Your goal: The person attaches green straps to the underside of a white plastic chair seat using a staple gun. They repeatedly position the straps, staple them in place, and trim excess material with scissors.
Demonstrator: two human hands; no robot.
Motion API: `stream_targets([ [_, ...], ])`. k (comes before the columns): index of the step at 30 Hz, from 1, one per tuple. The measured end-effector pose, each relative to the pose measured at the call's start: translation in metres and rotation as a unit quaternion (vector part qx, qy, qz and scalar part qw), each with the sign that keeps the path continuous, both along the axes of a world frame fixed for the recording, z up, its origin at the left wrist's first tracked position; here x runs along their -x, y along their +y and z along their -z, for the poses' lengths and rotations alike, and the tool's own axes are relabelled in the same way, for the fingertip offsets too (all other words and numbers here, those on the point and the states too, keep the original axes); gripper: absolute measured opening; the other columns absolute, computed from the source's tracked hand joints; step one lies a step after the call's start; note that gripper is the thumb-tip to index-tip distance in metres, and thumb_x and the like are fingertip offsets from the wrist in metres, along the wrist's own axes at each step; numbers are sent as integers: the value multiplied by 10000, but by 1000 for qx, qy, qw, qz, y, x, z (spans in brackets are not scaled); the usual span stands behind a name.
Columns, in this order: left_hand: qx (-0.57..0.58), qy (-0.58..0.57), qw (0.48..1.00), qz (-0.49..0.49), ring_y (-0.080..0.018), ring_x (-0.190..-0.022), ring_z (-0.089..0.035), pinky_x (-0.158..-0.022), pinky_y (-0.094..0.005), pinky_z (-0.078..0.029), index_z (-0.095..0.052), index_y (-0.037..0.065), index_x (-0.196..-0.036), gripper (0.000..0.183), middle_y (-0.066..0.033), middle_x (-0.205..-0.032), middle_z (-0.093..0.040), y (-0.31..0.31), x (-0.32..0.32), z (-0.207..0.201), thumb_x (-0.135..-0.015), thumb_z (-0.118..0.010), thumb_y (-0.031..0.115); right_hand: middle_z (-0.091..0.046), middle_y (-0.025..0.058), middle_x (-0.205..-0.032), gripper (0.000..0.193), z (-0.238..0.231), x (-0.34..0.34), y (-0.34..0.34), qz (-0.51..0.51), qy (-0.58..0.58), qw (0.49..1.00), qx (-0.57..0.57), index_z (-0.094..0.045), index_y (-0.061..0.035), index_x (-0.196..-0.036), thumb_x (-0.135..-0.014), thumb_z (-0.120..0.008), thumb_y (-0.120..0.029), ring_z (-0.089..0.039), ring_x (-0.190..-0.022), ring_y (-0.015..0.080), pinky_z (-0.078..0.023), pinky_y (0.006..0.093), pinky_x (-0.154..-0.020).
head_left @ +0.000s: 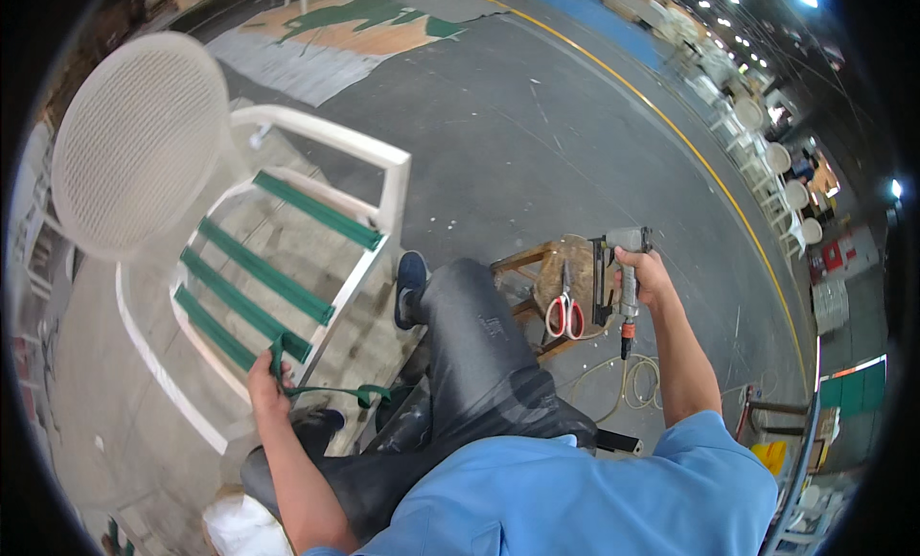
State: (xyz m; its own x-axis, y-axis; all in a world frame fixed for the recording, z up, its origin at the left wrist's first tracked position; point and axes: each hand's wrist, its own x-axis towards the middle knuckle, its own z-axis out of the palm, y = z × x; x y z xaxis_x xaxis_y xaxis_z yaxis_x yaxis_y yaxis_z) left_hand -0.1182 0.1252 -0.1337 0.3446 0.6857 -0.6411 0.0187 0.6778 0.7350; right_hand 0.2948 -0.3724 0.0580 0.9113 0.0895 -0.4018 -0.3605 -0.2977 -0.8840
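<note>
A white armchair frame (326, 125) with a round woven back (139, 144) stands at my left. Several green webbing straps (264, 268) run across its open seat. At the seat's near corner my left hand (268, 383) grips the loose end of a green strap (335, 393), whose tail trails right toward my knee. My right hand (644, 276) is wrapped round the handle of a grey and black pneumatic stapler (613, 268), held upright with an air hose at its base. Beside the stapler, red-handled scissors (565, 312) lie on a small worn wooden stool (537, 278).
A pale air hose (637, 388) coils on the floor right of the stool. My leg (479, 335) lies between chair and stool. Paint-stained sheets (355, 38) cover the floor at the far left. A row of white chairs (776, 173) lines the far right beyond a yellow floor line (671, 125).
</note>
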Motion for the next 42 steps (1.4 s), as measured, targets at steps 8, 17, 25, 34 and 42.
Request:
stream_targets([
  [8, 21, 3, 1000, -7, -140, -478, -473, -438, -285, -363, -667, 100, -1053, 232, -56, -712, -620, 8, -1, -7, -1039, -563, 307, -682, 110, -884, 290, 94, -49, -73, 18, 147, 986, -77, -667, 16, -1104, -897, -790, -146, -686, -717, 220, -599, 381, -623],
  [17, 21, 0, 1000, -11, -145, -488, -476, -463, -296, -396, -615, 97, -1034, 219, -60, -726, -621, -7, -8, -8, -1042, -563, 310, -720, 156, -1055, 400, 126, -88, -77, 58, 108, 985, 122, -691, -13, -1177, -893, -813, -266, -709, -889, 290, -592, 440, -742],
  [25, -62, 48, 997, -15, -148, -654, -601, -478, -302, -426, -642, 117, -1066, 232, -28, -807, -623, 5, 11, 4, -1023, -573, 334, -746, 257, -1035, 564, 114, -45, -24, -61, -113, 833, 539, -758, 27, -1017, -812, -805, -497, -724, -1012, 396, -545, 480, -868],
  [34, -37, -38, 998, -31, -206, -559, -575, -506, -348, -467, -628, 73, -966, 256, -94, -732, -648, -2, 16, -12, -1048, -555, 304, -667, 329, -1234, 922, 123, 68, 44, -269, -134, 804, 513, -435, -3, -1509, -754, -875, -298, -649, -1188, 451, -515, 461, -1006],
  [42, -10, -127, 992, -6, -181, -503, -550, -508, -334, -454, -651, 77, -917, 287, -63, -720, -664, -2, 9, -19, -1041, -578, 324, -707, 102, -844, 541, 109, 46, 23, -208, 55, 926, 310, -613, 1, -1305, -790, -761, -78, -674, -573, 214, -514, 339, -450],
])
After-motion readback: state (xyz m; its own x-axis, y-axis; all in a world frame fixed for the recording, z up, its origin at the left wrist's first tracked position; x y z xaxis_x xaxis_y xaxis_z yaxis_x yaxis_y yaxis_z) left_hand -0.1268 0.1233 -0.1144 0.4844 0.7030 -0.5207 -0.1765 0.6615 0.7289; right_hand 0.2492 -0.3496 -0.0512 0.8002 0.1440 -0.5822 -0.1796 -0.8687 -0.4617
